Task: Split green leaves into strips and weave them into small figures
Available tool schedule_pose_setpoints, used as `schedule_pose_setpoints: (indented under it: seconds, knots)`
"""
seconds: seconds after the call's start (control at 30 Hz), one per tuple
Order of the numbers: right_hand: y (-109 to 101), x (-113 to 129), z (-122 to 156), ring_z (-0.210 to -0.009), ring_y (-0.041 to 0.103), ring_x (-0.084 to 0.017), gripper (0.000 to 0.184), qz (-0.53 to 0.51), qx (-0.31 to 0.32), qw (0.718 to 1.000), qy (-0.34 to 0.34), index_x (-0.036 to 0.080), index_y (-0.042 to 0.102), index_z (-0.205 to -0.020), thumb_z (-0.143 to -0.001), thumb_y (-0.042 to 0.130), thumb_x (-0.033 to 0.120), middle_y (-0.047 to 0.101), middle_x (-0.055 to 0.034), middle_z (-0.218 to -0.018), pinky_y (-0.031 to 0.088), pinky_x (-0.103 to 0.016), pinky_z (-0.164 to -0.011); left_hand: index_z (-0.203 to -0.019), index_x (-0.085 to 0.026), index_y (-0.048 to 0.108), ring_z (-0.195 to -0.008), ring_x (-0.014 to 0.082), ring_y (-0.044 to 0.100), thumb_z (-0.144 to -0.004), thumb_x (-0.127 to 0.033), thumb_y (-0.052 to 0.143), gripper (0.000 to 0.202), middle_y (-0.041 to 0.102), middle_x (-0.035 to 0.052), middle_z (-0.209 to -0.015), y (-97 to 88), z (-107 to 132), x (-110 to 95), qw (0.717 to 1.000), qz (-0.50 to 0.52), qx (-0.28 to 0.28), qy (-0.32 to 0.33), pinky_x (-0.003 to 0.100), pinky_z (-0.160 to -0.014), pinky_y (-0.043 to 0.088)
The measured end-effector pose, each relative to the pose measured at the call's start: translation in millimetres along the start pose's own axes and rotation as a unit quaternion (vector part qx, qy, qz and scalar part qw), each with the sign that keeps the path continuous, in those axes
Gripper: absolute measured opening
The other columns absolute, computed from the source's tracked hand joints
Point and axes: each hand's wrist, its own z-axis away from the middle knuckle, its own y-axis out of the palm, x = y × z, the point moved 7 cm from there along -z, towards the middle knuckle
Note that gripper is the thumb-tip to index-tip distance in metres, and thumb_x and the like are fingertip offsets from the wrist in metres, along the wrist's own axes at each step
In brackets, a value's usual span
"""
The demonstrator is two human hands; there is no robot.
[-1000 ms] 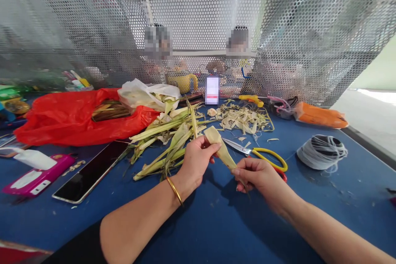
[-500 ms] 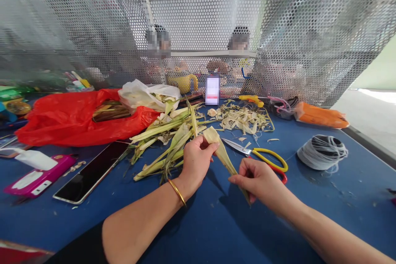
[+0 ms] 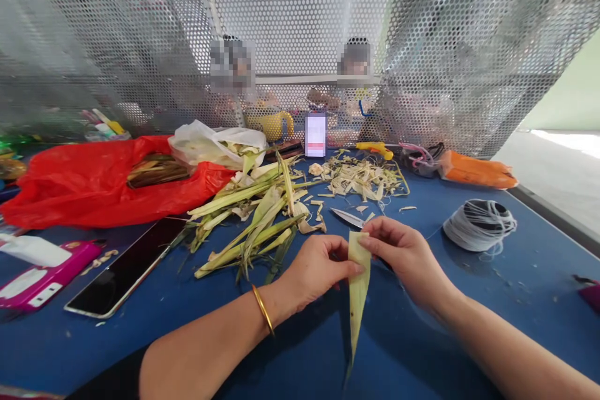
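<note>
A pale green-yellow corn husk strip (image 3: 358, 297) hangs between my hands, its wide end up and its narrow tip pointing down toward me. My left hand (image 3: 323, 269) pinches it from the left, thumb across its face, a gold bangle on the wrist. At the top edge, my right hand (image 3: 398, 250) grips the same strip between thumb and fingers. Behind the right hand lie scissors (image 3: 347, 218); the blade shows, while the handles are hidden. A heap of husk strips (image 3: 255, 219) rests beyond my left hand.
Husk scraps (image 3: 365, 175) are scattered at the back. A spool of grey string (image 3: 479, 226) stands on the right. On the left are a black phone (image 3: 126, 269), a magenta case (image 3: 51, 275) and a red plastic bag (image 3: 89, 181). A perforated metal screen (image 3: 300, 25) stands behind, with people beyond it.
The husk strip has turned from slanting to nearly vertical. My right hand has moved from its lower end up to the wide end; my left hand has shifted down and right along it.
</note>
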Motion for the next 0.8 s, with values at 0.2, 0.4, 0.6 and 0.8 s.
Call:
schedule_pose_setpoints:
  seconds: [0.2, 0.4, 0.6, 0.8]
  knots:
    - [4.9, -0.1, 2.3, -0.059, 0.046, -0.011, 0.025, 0.061, 0.02, 0.997, -0.045, 0.019, 0.056, -0.077, -0.077, 0.069, 0.041, 0.052, 0.0039, -0.063, 0.037, -0.024, -0.055, -0.073, -0.018, 0.069, -0.061, 0.0138, 0.056, -0.073, -0.035, 0.068, 0.018, 0.062, 0.0016, -0.067, -8.8, -1.7, -8.4, 0.996, 0.058, -0.049, 0.048, 0.023, -0.053, 0.047]
    - [7.2, 2.4, 3.8, -0.062, 0.046, -0.012, 0.019, 0.099, 0.014, 0.992, -0.074, 0.019, 0.058, -0.078, -0.079, 0.066, 0.037, 0.051, 0.0032, -0.066, 0.038, -0.025, -0.057, -0.071, -0.016, 0.069, -0.054, 0.0118, 0.052, -0.076, -0.031, 0.065, 0.017, 0.061, 0.0006, -0.062, -11.0, -1.6, -12.8, 0.996, -0.002, -0.057, 0.074, 0.023, -0.052, 0.046]
    - [4.6, 1.8, 3.2, -0.06, 0.045, -0.012, 0.02, 0.084, 0.006, 0.993, -0.086, 0.019, 0.06, -0.074, -0.077, 0.067, 0.038, 0.052, 0.0032, -0.063, 0.036, -0.024, -0.054, -0.072, -0.014, 0.069, -0.056, 0.0108, 0.053, -0.077, -0.029, 0.063, 0.017, 0.061, 0.0006, -0.063, -13.5, -2.0, -15.9, 0.994, -0.047, -0.062, 0.074, 0.021, -0.053, 0.044]
    - [4.5, 2.0, 1.9, -0.058, 0.047, -0.011, 0.018, 0.071, 0.014, 0.994, -0.081, 0.018, 0.062, -0.072, -0.077, 0.068, 0.034, 0.055, 0.0025, -0.062, 0.037, -0.023, -0.053, -0.073, -0.013, 0.07, -0.055, 0.0107, 0.054, -0.077, -0.028, 0.063, 0.017, 0.062, 0.0006, -0.063, -13.4, -1.2, -13.5, 0.995, -0.044, -0.061, 0.062, 0.021, -0.053, 0.045]
